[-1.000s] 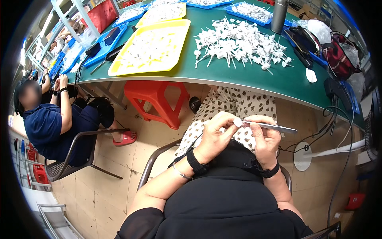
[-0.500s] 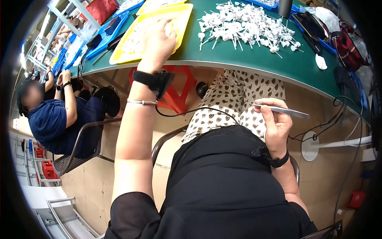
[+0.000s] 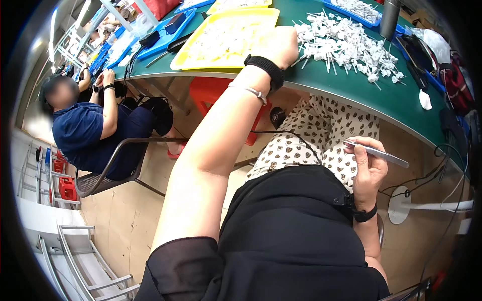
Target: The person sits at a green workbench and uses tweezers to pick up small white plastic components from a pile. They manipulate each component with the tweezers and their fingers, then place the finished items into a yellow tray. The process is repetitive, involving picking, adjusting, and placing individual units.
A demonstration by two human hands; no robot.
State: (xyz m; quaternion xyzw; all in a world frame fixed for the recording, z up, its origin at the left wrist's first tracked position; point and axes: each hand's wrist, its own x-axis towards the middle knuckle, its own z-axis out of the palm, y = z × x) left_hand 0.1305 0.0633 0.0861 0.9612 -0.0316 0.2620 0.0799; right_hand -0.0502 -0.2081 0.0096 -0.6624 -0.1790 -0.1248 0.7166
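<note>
My left hand (image 3: 282, 46) is stretched out over the green table, between the yellow tray (image 3: 183, 61) and a heap of small white parts with thin stems (image 3: 346, 45). Its fingers curl in at the heap's left edge; what they hold, if anything, is hidden. A black strap circles that wrist. Down by my lap, my right hand (image 3: 369, 168) grips a pair of metal tweezers (image 3: 389, 156) between thumb and fingers. The tweezers lie nearly level, well away from the table. Small pale pieces are spread in the yellow tray.
Behind the heap are a blue tray (image 3: 354, 11) of white parts and a dark cylinder (image 3: 389, 20). Bags and a blue tray crowd the right end. A seated co-worker (image 3: 83, 125) is at left. Cables (image 3: 442, 160) hang at the right.
My left hand has moved right, from over the yellow tray to the left edge of the white heap. The right hand still holds the tweezers near my lap. The whole view has shifted a little.
</note>
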